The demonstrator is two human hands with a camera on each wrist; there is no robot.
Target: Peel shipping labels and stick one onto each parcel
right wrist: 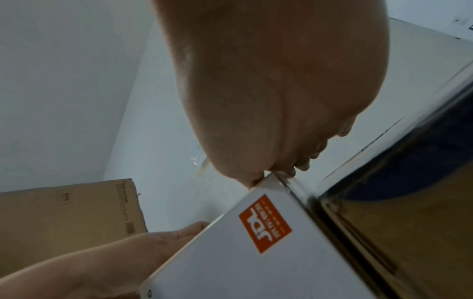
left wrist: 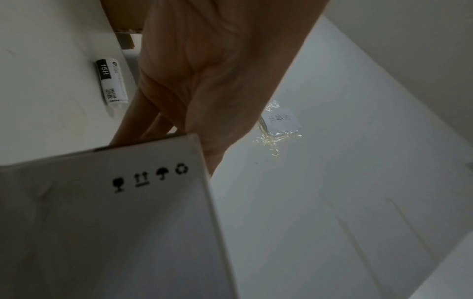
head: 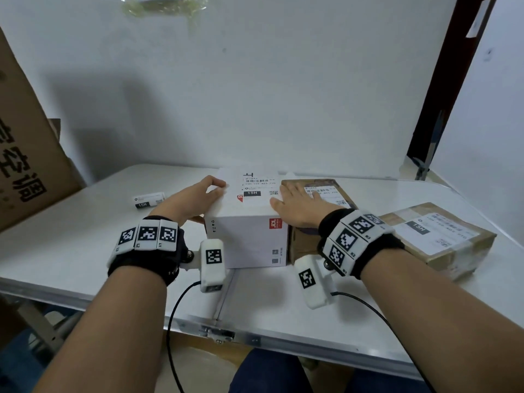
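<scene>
Parcels (head: 249, 228) three, each bearing one label, left hand (head: 192, 201) gripping white one, right hand (head: 297, 205) flat.

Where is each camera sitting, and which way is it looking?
Head: on the person's head, looking down at the table, white box and both forearms.
Left wrist: under the left hand, looking along it at the white box and label roll.
Right wrist: under the right hand, looking at the white box and brown box; the other hand shows too.
All three share the white box.
</scene>
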